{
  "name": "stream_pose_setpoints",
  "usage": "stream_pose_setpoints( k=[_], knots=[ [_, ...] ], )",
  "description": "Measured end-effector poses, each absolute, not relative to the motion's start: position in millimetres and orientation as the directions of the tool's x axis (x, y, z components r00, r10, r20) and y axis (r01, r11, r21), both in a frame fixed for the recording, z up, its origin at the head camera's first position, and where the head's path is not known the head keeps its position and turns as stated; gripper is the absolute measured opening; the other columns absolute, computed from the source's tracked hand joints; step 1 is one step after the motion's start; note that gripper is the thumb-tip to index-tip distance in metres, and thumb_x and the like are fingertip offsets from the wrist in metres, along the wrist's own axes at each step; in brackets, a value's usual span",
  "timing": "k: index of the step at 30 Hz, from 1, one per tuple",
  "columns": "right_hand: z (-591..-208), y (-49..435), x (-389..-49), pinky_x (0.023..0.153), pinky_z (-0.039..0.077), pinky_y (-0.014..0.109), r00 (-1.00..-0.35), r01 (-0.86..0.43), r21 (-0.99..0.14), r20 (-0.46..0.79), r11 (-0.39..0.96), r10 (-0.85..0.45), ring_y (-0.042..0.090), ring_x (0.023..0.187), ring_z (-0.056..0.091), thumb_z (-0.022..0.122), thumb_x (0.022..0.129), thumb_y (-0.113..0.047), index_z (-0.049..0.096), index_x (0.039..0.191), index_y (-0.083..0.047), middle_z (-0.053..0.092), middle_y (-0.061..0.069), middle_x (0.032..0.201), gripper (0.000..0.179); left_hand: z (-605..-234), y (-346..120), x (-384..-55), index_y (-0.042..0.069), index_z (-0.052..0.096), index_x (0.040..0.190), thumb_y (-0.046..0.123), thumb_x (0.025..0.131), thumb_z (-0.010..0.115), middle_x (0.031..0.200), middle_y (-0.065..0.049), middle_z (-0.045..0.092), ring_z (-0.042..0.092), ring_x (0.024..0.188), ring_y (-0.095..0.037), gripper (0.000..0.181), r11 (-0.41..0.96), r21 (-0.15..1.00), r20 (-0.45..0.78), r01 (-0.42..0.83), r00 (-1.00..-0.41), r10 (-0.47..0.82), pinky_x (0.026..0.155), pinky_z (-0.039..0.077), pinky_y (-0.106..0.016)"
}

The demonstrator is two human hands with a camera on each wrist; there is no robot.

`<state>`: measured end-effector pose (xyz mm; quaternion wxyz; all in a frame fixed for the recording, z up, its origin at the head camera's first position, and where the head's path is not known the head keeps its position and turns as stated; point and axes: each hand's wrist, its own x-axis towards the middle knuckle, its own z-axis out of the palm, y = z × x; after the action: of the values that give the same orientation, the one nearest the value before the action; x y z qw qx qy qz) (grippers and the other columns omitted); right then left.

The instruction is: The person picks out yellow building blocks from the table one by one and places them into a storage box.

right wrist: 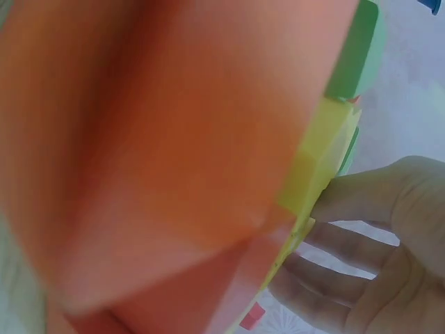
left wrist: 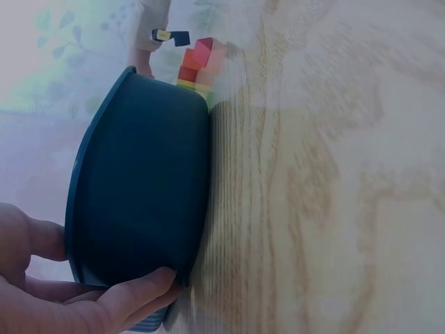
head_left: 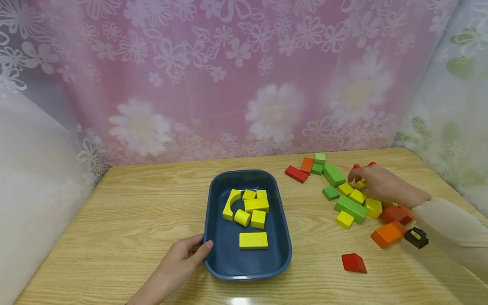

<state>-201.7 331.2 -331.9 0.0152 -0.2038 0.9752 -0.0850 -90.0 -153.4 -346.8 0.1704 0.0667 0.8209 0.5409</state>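
My left hand point(head_left: 181, 256) grips the left rim of a dark blue tray point(head_left: 225, 260), thumb over the edge and fingers along the outer wall. Inside lie several yellow blocks, among them an arch block point(head_left: 229, 205), a cylinder point(head_left: 242, 217) and a rectangular block point(head_left: 253, 240). At the right, my right hand point(head_left: 381, 183) reaches into a heap of coloured blocks and pinches a small yellow block point(head_left: 360, 184). In the right wrist view, a large blurred orange-red block point(right wrist: 188, 160) covers much of the scene; thumb and fingers point(right wrist: 361, 198) bend toward yellow blocks.
Green blocks point(head_left: 351, 209), yellow blocks point(head_left: 345, 220), an orange block point(head_left: 388, 234) and a red block point(head_left: 353, 262) lie around the right hand. A black object point(head_left: 416, 237) sits by the right sleeve. Behind the wooden table point(head_left: 152, 203) hangs a pink floral curtain point(head_left: 213, 97).
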Motion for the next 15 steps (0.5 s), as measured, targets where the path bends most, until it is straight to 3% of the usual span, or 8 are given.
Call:
stream_pose_setpoints(
  k=[4,9,15],
  knots=[
    [-330,327,-202,0.072,0.057,0.048,-0.918,-0.395,-0.177,0.042,0.902,-0.394,0.028,0.082,0.062,0.072,0.074,0.008,0.068,0.098,-0.002,0.067,0.009,0.093,0.027,-347,-154,-89,-0.015,0.047,0.133,0.022,0.100,0.054,0.107,-0.011,0.067,0.065,0.094,-0.020,0.049,0.413,0.906,-0.221,-0.088,-0.932,0.286,0.078,0.059,-0.032],
    [-317,315,-198,0.065,0.054,0.041,-0.906,-0.411,-0.158,0.181,0.898,-0.383,0.026,0.078,0.058,0.070,0.074,0.008,0.069,0.102,0.001,0.065,0.018,0.102,0.029,-347,-152,-90,-0.014,0.047,0.133,0.022,0.100,0.054,0.109,-0.012,0.067,0.065,0.096,-0.021,0.050,0.402,0.912,-0.208,-0.077,-0.933,0.294,0.078,0.059,-0.030],
    [-304,279,-195,0.063,0.054,0.040,-0.822,-0.529,-0.154,0.338,0.835,-0.458,0.035,0.087,0.063,0.070,0.076,0.008,0.070,0.104,0.001,0.064,0.024,0.113,0.029,-347,-153,-90,-0.015,0.046,0.133,0.020,0.100,0.054,0.109,-0.011,0.066,0.065,0.097,-0.022,0.049,0.392,0.916,-0.211,-0.086,-0.934,0.288,0.079,0.059,-0.032]
  ],
)
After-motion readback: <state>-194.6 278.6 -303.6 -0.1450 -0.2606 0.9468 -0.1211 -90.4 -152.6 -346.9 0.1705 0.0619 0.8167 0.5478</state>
